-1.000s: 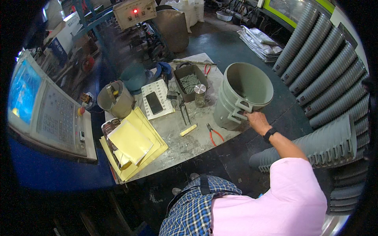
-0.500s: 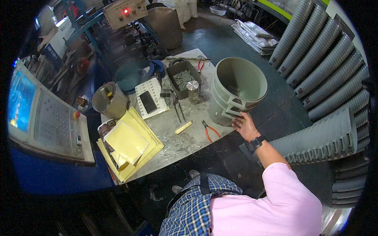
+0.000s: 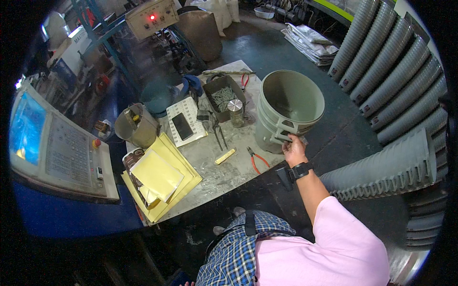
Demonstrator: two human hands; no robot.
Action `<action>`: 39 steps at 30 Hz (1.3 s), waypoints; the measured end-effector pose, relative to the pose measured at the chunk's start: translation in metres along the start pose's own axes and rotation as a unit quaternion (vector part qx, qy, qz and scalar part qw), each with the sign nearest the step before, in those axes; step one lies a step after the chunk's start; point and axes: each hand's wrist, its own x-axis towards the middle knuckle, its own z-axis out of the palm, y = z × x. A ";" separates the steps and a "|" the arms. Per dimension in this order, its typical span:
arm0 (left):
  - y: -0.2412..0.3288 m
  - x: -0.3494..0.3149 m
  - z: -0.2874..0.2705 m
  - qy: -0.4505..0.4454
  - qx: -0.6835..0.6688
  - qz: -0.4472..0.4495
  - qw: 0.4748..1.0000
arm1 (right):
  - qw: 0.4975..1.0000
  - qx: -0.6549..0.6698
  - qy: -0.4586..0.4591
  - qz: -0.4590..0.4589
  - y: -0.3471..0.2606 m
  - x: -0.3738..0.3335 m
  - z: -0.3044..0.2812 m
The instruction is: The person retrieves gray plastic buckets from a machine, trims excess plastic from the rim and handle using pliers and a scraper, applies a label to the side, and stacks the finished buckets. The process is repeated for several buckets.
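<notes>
My right hand [image 3: 294, 149], with a dark watch on its wrist, has its fingers closed at the moulded side handle of a grey-green bucket [image 3: 265, 112]. The bucket stands upright on the right end of the worktable [image 3: 200, 176], and I see no contents apart from some dark marks inside. Of my left hand [image 3: 189, 284] only a few fingertips show at the bottom edge; what they do is hidden. Closest to the bucket are orange-handled pliers [image 3: 258, 160], a yellow utility knife [image 3: 225, 156] and a glass jar with a metal lid [image 3: 235, 113].
Yellow sheets [image 3: 162, 177], a phone [image 3: 182, 126] on a white board, and a bin of small grey parts [image 3: 222, 97] share the table. A machine control panel [image 3: 67, 148] stands left. Stacked ribbed grey buckets [image 3: 381, 167] line the right; folded white sacks [image 3: 310, 44] lie behind.
My right hand has tightened at the bucket's handle, its forearm swinging slightly left. The tips of my left hand have come into view at the bottom. The view has shifted a little.
</notes>
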 end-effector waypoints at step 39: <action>-0.045 0.110 -0.096 -0.095 0.005 -0.019 0.995 | 0.932 0.103 0.226 -0.266 0.033 0.005 0.042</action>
